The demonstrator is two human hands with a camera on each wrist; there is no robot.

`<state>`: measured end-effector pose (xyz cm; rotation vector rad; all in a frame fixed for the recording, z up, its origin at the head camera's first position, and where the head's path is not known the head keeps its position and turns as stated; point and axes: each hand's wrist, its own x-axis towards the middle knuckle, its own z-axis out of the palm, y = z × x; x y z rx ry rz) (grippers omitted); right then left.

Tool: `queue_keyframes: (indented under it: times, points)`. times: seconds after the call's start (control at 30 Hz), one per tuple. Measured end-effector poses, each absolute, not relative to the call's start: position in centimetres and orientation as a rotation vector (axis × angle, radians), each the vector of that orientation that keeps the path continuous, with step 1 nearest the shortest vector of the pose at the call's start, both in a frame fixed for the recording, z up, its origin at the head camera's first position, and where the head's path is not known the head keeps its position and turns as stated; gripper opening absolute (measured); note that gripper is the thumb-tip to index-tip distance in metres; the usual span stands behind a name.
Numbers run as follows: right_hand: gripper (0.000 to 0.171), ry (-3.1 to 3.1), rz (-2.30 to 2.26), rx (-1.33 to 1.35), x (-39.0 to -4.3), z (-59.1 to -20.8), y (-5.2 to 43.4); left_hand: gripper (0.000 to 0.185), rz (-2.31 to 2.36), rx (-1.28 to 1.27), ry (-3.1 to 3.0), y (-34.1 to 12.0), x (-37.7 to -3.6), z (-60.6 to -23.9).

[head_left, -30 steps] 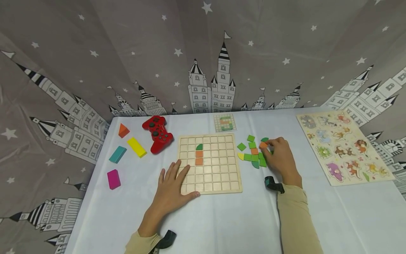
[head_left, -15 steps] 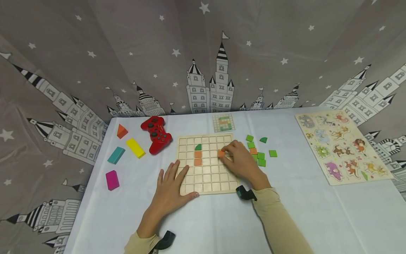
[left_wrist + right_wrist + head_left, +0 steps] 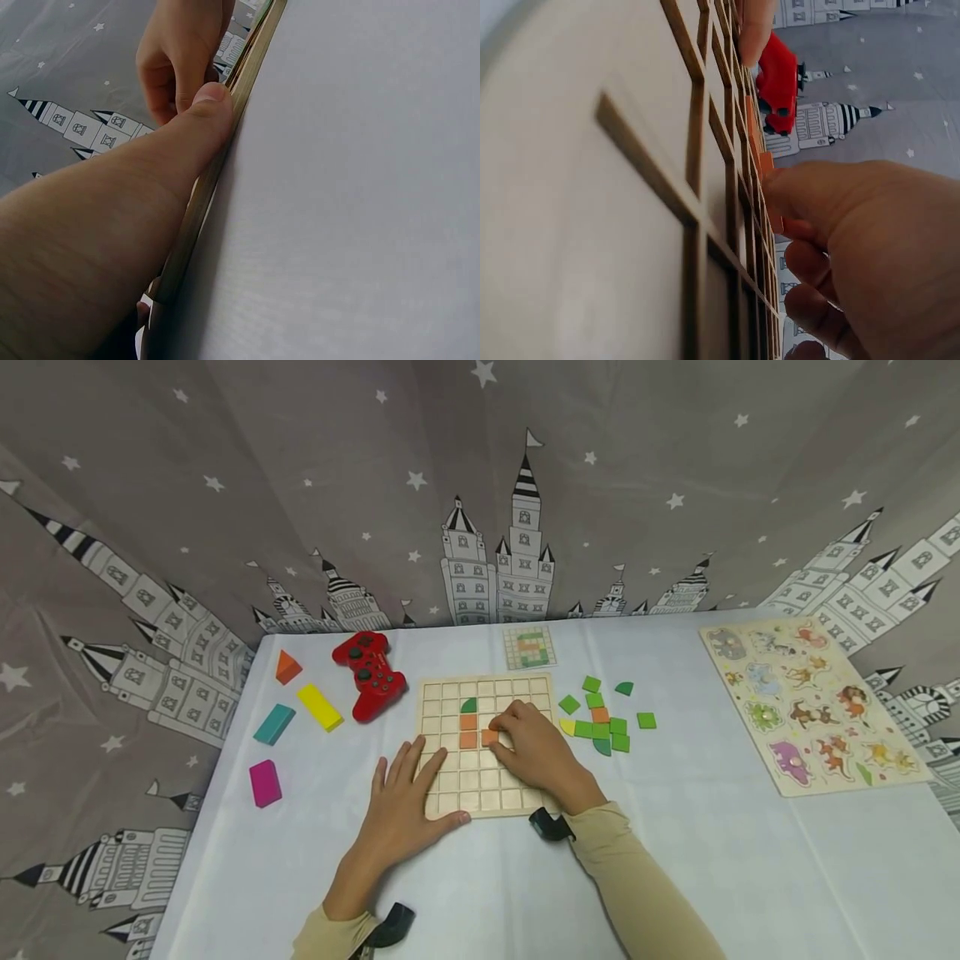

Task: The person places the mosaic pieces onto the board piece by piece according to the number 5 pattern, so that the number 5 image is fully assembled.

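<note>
Desk: I see the white-clothed desk (image 3: 675,860) carrying everything, with a castle-print grey curtain behind its far edge.
Animal puzzle: a wooden animal peg puzzle (image 3: 813,706) lies at the right edge, well apart from my hands.
Grid board: the pale wooden grid board (image 3: 450,693) sits mid-desk; a green quarter-round and two orange squares fill one column.
Left hand: my left hand (image 3: 401,814) lies flat, fingers straight, on the board's near left corner, I judge to steady it.
Right hand: my right hand (image 3: 536,752) pinches the orange square wooden tile (image 3: 489,737), lowering it beside the lower orange square.
Loose tiles: green, orange and yellow tiles (image 3: 600,722) wait just right of the board, within reach.
</note>
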<state>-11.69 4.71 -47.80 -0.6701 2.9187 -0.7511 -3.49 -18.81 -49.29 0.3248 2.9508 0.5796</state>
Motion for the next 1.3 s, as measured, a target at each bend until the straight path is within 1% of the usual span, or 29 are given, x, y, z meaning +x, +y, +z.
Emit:
queue_keyframes:
  times: [0.27,0.63,1.3]
  points:
    - [0.027,2.912,-0.768,-0.689,-11.48,-47.65,4.38,0.099,0.579,0.333,2.960,-18.76,-3.52,-49.14]
    - [0.026,2.941,-0.735,-0.680,-11.51,-47.90,4.16,0.100,0.575,0.325,2.958,-18.79,-3.43,-49.18]
    - [0.022,2.921,-0.771,-0.525,-11.52,-47.64,4.69,0.100,0.574,0.339,2.961,-18.77,-3.54,-49.18]
